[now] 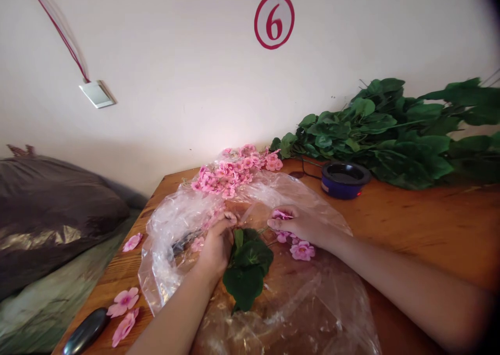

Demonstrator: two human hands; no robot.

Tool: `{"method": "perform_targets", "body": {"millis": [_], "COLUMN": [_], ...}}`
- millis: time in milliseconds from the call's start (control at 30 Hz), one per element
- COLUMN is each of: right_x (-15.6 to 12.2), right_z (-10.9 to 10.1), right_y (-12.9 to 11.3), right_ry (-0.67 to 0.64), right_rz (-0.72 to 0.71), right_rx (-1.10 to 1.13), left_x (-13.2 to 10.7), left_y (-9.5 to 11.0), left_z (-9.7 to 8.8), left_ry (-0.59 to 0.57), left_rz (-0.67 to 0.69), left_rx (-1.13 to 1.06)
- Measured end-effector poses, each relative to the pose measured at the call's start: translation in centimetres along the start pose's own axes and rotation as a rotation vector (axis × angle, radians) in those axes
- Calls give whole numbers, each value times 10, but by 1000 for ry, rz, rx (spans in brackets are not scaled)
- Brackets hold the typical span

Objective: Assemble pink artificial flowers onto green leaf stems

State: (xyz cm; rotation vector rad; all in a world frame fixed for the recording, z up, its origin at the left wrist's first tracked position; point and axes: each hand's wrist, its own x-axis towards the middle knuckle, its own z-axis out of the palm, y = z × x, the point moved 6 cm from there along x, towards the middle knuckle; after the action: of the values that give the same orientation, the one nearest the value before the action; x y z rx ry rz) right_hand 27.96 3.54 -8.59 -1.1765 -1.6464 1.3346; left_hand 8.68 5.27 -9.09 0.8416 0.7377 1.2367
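The left hand (216, 245) presses its fingers together at the top of a green artificial leaf sprig (246, 269), centre frame. The right hand (300, 225) pinches a pink fabric blossom (279, 215) over a crinkled clear plastic sheet (312, 298) on the wooden desk (429, 230), below a heap of pink blossoms (230, 173).

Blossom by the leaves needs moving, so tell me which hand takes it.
Probably the right hand: it sits just above that pink blossom, while the left hand grips the leafy stem.

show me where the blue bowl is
In the head view, the blue bowl sits on the wooden table, just in front of the artificial green leaves, beyond the right hand.
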Motion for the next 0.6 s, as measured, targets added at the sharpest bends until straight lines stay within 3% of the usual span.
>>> {"method": "perform_targets", "body": {"millis": [433, 500, 600], "right_x": [3, 3, 3], "right_z": [-1, 0, 2], "right_y": [10, 8, 7], "right_ry": [14, 8, -12], "right_rz": [51, 52, 36], "right_rx": [27, 56, 76], "left_x": [2, -1, -10], "left_y": [0, 3, 8], "left_z": [-1, 3, 17], "left_ry": [10, 1, -108], "left_rz": [24, 62, 146], "left_rx": [111, 249, 618]}}
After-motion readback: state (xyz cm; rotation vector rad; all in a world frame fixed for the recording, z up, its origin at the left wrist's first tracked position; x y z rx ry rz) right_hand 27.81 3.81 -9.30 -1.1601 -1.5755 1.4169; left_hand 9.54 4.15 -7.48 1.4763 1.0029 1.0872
